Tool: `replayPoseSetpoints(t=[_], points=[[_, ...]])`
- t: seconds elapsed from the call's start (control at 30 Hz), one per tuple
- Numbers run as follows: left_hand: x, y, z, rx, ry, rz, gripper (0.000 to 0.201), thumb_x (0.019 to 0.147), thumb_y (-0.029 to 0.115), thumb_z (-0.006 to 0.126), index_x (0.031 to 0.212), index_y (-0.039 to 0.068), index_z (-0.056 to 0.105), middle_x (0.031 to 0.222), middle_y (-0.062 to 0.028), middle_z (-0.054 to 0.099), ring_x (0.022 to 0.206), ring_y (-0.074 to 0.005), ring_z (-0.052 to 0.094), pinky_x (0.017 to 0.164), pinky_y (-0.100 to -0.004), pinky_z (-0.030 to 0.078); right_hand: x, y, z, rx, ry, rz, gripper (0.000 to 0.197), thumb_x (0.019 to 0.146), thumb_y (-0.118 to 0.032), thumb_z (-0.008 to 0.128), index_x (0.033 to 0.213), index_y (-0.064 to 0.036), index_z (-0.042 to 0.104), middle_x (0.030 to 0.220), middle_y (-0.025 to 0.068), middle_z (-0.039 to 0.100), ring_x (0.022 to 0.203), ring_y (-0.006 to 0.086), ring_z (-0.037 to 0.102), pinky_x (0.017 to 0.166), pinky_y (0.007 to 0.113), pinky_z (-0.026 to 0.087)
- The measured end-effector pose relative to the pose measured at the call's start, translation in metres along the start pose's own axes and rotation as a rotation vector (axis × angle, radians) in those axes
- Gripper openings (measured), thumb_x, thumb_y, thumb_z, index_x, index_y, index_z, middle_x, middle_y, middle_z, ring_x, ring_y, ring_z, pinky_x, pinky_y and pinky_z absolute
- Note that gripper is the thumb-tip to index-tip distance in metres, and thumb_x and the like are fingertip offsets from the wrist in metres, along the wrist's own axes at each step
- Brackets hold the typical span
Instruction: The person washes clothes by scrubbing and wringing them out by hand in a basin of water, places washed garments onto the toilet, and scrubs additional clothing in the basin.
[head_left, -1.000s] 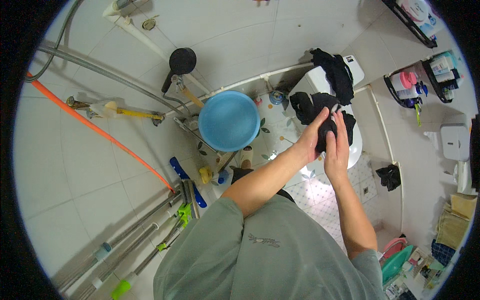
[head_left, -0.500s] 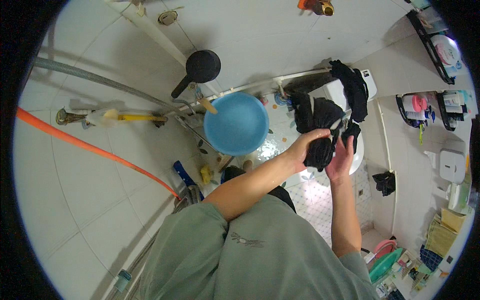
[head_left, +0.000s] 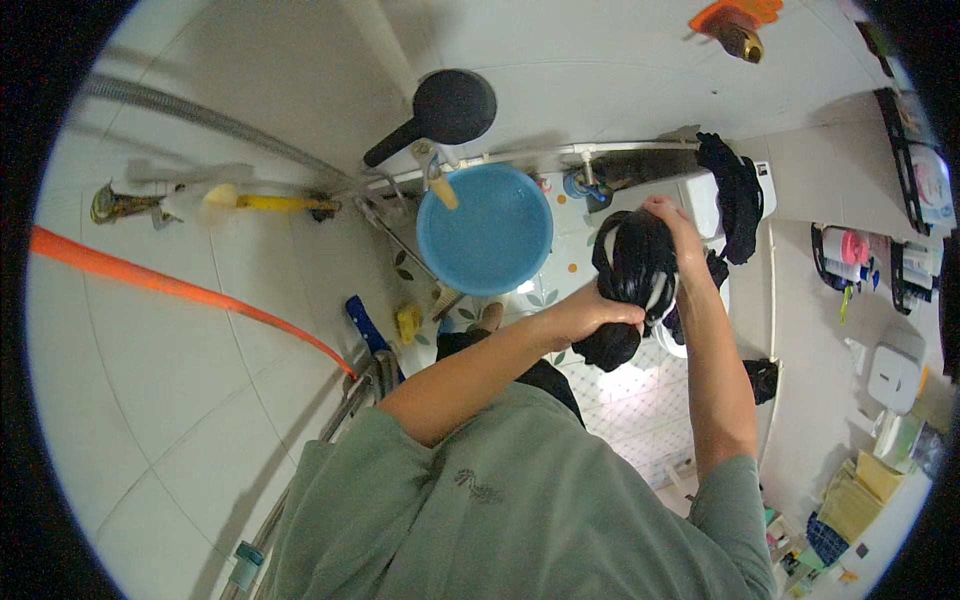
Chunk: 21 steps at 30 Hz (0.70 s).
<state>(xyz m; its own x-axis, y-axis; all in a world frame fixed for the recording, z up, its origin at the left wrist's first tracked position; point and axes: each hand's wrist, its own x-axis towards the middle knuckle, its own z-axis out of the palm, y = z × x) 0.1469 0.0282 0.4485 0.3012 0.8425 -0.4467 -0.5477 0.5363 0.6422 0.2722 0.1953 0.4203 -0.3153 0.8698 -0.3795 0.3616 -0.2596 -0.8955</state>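
A wet, bunched black garment with white stripes (head_left: 632, 258) is held above the floor, right of the blue basin. My left hand (head_left: 598, 316) grips its lower left side, fingers partly hidden by the cloth. My right hand (head_left: 680, 238) wraps round its upper right side. Part of the bundle droops below my left hand. Another black cloth (head_left: 738, 195) hangs over the white toilet tank (head_left: 703, 205), just beyond my right hand. The round blue basin (head_left: 541, 235) stands on the floor to the left, apart from both hands.
A black shower head (head_left: 455, 105) and a tap (head_left: 437, 180) are near the basin. An orange hose (head_left: 190, 295) runs along the left wall. A yellow sponge-like thing (head_left: 408, 322) lies by a blue handle (head_left: 366, 325). Wall shelves (head_left: 905, 165) and a black bag (head_left: 762, 380) are at right.
My right hand has moved up from below the garment to its upper right side. The loosely hanging garment is now gathered into a tighter bundle. The view has shifted a little.
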Motion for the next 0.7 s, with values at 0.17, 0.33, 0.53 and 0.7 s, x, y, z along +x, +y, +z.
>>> replayPoseSetpoints(t=[0.17,0.33,0.53,0.7], points=[[0.027,-0.041,-0.031,0.602,0.455,0.160,0.046,0.075,0.034,0.073,0.110,0.006,0.061,0.097,-0.0127,0.068,0.087,-0.0280,0.067,0.077,-0.0409,0.051,0.010,-0.032,0.084,-0.850,-0.050,-0.241,0.026,0.082,-0.023,0.056,0.098,-0.0053,0.067,0.091,0.0214,0.067,0.085,0.0380,0.065,0.076,0.045,0.051],[0.026,-0.022,-0.043,0.879,0.508,0.025,0.056,0.079,0.056,0.058,0.100,0.005,0.068,0.095,-0.0223,0.068,0.096,-0.0387,0.064,0.085,-0.0441,0.051,0.018,-0.036,0.127,-1.317,-0.158,-0.478,0.023,0.082,-0.023,0.056,0.093,-0.0043,0.064,0.092,0.0214,0.065,0.088,0.0390,0.065,0.077,0.049,0.052],[0.006,0.007,-0.055,0.055,0.374,0.410,0.082,0.067,0.033,0.086,0.128,0.000,0.042,0.107,-0.0113,0.061,0.103,-0.0222,0.060,0.090,-0.0375,0.049,0.028,-0.065,0.140,-1.168,-0.111,-0.362,0.025,0.083,-0.024,0.055,0.095,-0.0048,0.065,0.097,0.0220,0.066,0.091,0.0409,0.064,0.081,0.049,0.050],[0.017,-0.018,-0.063,-0.031,0.449,0.387,0.084,0.071,0.029,0.085,0.132,0.004,0.035,0.113,-0.0113,0.058,0.103,-0.0238,0.060,0.091,-0.0371,0.050,0.038,-0.073,0.131,-0.942,-0.154,-0.176,0.044,0.087,-0.036,0.058,0.119,-0.0059,0.058,0.113,0.0236,0.064,0.106,0.0413,0.060,0.092,0.044,0.047]])
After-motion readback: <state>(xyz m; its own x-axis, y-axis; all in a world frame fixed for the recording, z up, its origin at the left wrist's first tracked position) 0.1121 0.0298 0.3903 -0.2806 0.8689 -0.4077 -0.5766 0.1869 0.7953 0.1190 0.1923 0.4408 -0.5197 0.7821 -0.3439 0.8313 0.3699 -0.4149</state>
